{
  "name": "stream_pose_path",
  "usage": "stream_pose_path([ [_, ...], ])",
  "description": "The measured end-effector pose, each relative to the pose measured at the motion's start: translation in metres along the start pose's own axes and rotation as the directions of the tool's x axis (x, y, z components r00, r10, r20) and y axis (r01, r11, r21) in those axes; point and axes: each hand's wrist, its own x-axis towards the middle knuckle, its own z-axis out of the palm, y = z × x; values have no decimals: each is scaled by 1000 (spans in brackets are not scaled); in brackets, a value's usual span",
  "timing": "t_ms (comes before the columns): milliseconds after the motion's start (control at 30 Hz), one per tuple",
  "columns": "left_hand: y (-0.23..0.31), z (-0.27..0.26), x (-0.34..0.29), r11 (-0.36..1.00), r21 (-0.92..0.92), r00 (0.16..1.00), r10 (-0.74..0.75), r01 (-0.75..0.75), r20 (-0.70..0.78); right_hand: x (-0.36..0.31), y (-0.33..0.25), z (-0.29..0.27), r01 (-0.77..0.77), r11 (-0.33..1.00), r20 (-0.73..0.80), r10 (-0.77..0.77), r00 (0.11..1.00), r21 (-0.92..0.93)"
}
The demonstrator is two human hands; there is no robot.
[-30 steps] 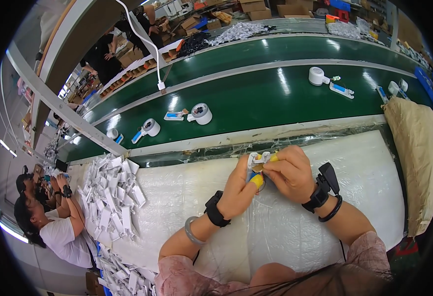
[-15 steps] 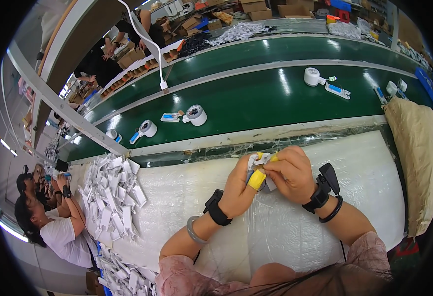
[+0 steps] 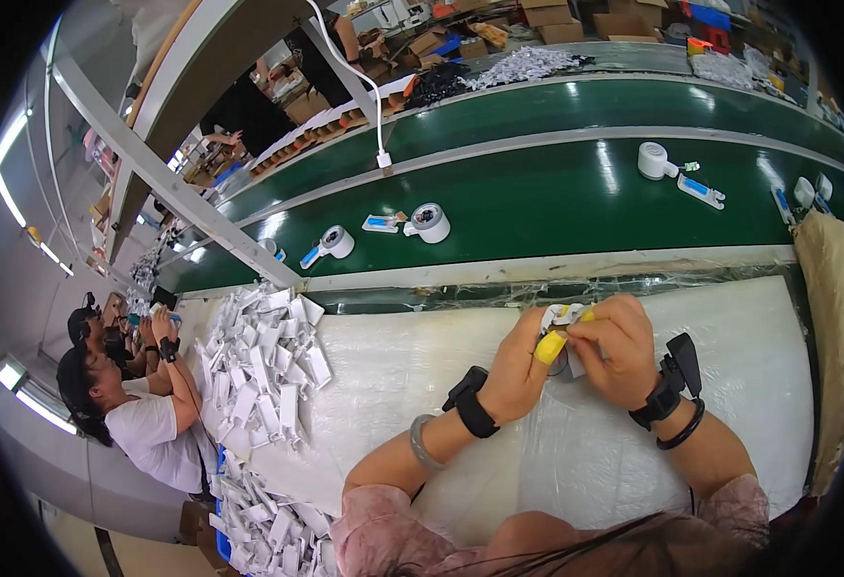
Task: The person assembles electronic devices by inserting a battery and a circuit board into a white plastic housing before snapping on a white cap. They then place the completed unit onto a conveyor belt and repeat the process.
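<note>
Above the padded work surface, my left hand (image 3: 520,367) and my right hand (image 3: 616,354) meet around a small white plastic part (image 3: 558,316). The left fingers are closed on it, with a yellow finger cover (image 3: 550,347) on the thumb. My right fingers pinch at the part's near side, and another bit of yellow shows at a fingertip. Below the fingers a thin dark wire loop and a pale flat piece (image 3: 577,365) peek out. Most of the held part is hidden by my fingers.
A heap of white plastic covers (image 3: 266,361) lies at left, with more in a blue bin (image 3: 222,539) below. Beyond, a green conveyor (image 3: 528,216) carries round white units (image 3: 428,223). Brown paper (image 3: 826,337) hangs at right; a white cable (image 3: 380,125) dangles. People work at far left.
The whole view has shifted, so the scene sits farther right in the picture. Both hands stay together on the white plastic part, with only slight finger movement.
</note>
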Motion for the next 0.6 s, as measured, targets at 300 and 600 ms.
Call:
stream_pose_path([
  [300, 1, -2, 2, 990, 123, 998, 65, -64, -5, 5, -4, -3, 31, 998, 35, -29, 999, -56],
  [600, 1, -4, 0, 1000, 13, 997, 15, -16, 75, -3, 6, 3, 112, 990, -11, -113, 993, -87],
])
